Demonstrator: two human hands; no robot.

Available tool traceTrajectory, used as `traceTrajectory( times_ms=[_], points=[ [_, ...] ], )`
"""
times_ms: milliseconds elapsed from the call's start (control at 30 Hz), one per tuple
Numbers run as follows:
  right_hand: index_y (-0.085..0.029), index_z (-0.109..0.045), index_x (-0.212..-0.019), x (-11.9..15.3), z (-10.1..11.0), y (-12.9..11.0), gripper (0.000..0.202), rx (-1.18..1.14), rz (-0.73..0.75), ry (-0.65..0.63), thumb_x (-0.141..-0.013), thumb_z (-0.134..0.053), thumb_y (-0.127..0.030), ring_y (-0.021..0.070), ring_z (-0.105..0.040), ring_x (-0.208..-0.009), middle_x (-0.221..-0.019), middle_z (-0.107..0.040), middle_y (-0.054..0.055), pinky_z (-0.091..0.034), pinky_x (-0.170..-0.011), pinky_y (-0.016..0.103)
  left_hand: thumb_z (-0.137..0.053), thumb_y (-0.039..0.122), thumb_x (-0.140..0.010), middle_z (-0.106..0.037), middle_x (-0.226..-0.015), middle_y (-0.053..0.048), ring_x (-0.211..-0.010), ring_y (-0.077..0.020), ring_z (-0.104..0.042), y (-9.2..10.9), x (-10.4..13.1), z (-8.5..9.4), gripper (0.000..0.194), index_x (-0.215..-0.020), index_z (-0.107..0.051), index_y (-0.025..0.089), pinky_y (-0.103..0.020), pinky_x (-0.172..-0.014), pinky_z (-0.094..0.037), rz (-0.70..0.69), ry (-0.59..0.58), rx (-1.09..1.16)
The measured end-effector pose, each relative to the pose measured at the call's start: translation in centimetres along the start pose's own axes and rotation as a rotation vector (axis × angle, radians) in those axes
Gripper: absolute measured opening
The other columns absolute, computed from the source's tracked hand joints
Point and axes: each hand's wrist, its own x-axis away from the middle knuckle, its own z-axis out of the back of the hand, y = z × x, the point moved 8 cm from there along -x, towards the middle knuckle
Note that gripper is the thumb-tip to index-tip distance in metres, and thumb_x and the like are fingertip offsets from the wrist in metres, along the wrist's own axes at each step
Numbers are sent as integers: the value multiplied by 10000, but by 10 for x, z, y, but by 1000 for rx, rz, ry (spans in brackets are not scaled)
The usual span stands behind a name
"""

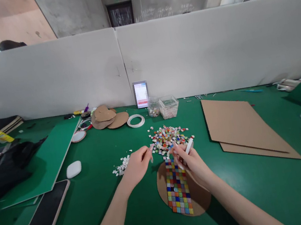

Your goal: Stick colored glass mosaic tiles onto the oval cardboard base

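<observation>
A round cardboard disc (202, 201) lies on the green table, with rows of coloured mosaic tiles (178, 191) on it. Just beyond is a loose pile of coloured tiles (169, 136). My left hand (140, 161) hovers at the pile's near left edge, fingers pinched; whatever they hold is too small to make out. Over the far right part of the disc, my right hand (189, 160) is closed around a white pen-like tool (189, 146). Small white pieces (121, 166) lie left of my left hand.
Cardboard sheets (237, 124) lie to the right. Behind the pile stand a clear plastic box (169, 107), a lit screen (141, 94) and a white tape roll (135, 121). Cardboard discs (104, 114) are stacked at the back left. A phone (43, 220) and a white case (73, 169) lie at left.
</observation>
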Motion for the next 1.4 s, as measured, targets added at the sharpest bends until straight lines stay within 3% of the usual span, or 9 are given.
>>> traceTrajectory(
  times_ms=[100, 233, 400, 533, 733, 967, 1100, 1200, 1400],
  points=[
    [-188, -590, -726, 1, 2, -5, 245, 78, 119, 33, -768, -565, -428, 69, -290, -379, -435, -365, -81, -222, -386, 217, -349, 468, -856, -238, -486, 81, -403, -66, -211, 2, 3, -23, 370, -623, -402, 185, -214, -425, -164, 103, -148, 356],
    [-208, -621, -726, 9, 2, -24, 130, 370, 383, 106, -752, -603, -333, 129, -473, -526, -613, -559, -6, -367, -479, 257, -390, 435, -855, -234, -490, 97, -385, -42, -154, 11, 12, -56, 310, -673, -375, 184, -198, -402, -129, 169, -352, 773],
    [-245, -645, -773, 24, -4, -39, 62, 656, 645, 129, -769, -587, -266, 181, -561, -643, -709, -632, 37, -448, -587, 315, -437, 406, -853, -281, -497, 102, -353, -17, -171, 13, 21, -80, 258, -733, -396, 181, -174, -378, -131, 235, -435, 1043],
    [-253, -656, -829, 27, -8, -37, 100, 724, 671, 78, -789, -566, -236, 174, -580, -659, -770, -641, 43, -456, -608, 305, -445, 423, -853, -308, -484, 100, -345, -13, -207, 11, 25, -88, 274, -729, -397, 183, -158, -381, -162, 289, -456, 1138],
    [-223, -657, -768, 23, -12, -32, 62, 566, 561, 0, -760, -609, -261, 159, -533, -623, -666, -570, 15, -424, -577, 282, -495, 426, -826, -299, -462, 107, -328, -8, -178, 16, 26, -87, 304, -687, -386, 179, -159, -371, -142, 284, -466, 1142],
    [-215, -635, -937, 13, -14, -25, 202, 434, 382, -17, -820, -512, -325, 189, -554, -764, -785, -618, 35, -415, -726, 315, -454, 383, -832, -302, -513, 83, -393, -36, -201, 11, 15, -63, 260, -691, -398, 171, -199, -393, -151, 196, -345, 826],
    [-193, -590, -943, 7, 11, -26, 268, 611, 341, 183, -870, -394, -361, 167, -506, -592, -629, -549, 6, -382, -569, 267, -317, 405, -884, -332, -588, 44, -515, -91, -314, 0, 3, -38, 344, -624, -360, 183, -234, -493, -268, 67, -193, 248],
    [-188, -562, -873, 2, 17, -21, 275, 826, 348, 210, -888, -337, -346, 164, -489, -548, -614, -538, 11, -348, -518, 251, -304, 364, -894, -378, -741, 6, -704, -142, -373, -5, -2, -23, 350, -600, -352, 182, -284, -645, -330, -57, -40, -182],
    [-178, -523, -851, -4, 13, 3, 292, 1008, 348, 162, -902, -265, -306, 192, -534, -542, -614, -561, 40, -361, -517, 260, -292, 313, -905, -364, -811, -3, -774, -160, -355, -11, 0, -40, 341, -606, -383, 176, -313, -706, -343, -184, -201, -438]
  ],
)
